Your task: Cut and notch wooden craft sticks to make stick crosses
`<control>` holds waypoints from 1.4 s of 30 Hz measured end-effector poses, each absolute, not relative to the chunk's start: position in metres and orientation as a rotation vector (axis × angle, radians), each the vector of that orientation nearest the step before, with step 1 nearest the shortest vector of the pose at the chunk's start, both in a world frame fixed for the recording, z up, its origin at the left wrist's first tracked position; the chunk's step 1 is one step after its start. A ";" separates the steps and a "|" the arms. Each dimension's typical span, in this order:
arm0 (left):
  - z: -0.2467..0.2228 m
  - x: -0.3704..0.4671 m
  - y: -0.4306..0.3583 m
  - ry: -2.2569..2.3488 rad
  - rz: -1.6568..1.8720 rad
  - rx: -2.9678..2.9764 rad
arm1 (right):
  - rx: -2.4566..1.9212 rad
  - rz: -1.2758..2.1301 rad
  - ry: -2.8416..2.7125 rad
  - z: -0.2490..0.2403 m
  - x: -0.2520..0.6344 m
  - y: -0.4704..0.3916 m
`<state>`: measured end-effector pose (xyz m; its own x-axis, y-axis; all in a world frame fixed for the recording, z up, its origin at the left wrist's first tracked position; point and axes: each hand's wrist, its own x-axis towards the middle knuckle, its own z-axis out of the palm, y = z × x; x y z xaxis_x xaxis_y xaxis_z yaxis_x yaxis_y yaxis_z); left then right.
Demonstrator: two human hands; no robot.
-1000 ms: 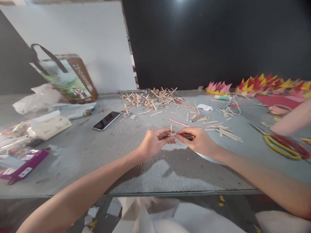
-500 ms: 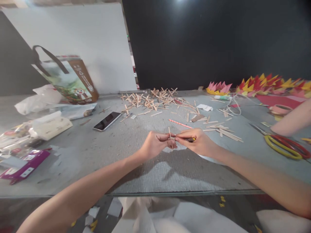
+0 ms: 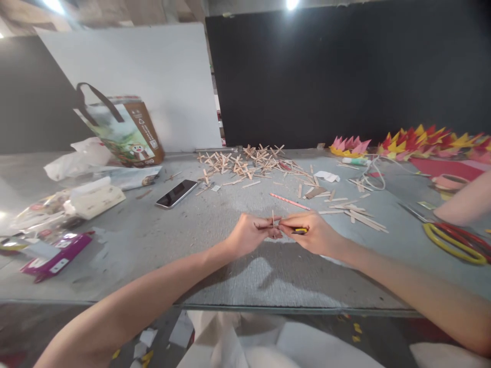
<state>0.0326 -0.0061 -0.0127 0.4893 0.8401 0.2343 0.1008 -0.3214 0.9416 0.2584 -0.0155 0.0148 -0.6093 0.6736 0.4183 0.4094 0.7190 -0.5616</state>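
Note:
Over the near middle of the table, my left hand (image 3: 250,232) is closed in a pinch on a small wooden stick (image 3: 273,219), which stands nearly upright between the fingertips. My right hand (image 3: 316,232) meets it there, its fingertips pressed against the same spot. Tucked in the right palm is a yellow and black tool (image 3: 300,231), perhaps a craft knife, mostly hidden by the fingers. Beyond the hands lie a striped straw (image 3: 289,201), loose wooden sticks (image 3: 364,219) and a pile of crossed wooden sticks (image 3: 245,163).
A phone (image 3: 177,193), paper bag (image 3: 128,133) and plastic packets (image 3: 57,255) lie left. On the right are scissors (image 3: 454,243), a tape roll (image 3: 449,182), pointed coloured paper pieces (image 3: 425,140) and another person's arm (image 3: 466,199). The table edge (image 3: 268,308) runs close in front.
The camera view has tilted up and turned slightly left. My hands stay together at the stick, and the yellow tool in my right palm shows more.

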 end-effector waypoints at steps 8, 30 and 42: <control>-0.009 0.027 0.002 0.800 0.929 1.730 | -0.916 0.523 -2.264 0.013 0.260 -0.011; -0.002 0.033 -0.006 0.780 0.908 1.599 | -0.983 0.819 -2.247 0.024 0.259 -0.014; -0.011 0.031 -0.003 0.759 0.931 1.778 | -0.902 0.708 -2.319 0.020 0.261 -0.014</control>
<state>0.0308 -0.0033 -0.0109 0.5160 0.8166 0.2586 0.0882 -0.3509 0.9323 0.2612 -0.0136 0.0203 -0.6250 0.7225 0.2955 0.4343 0.6365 -0.6374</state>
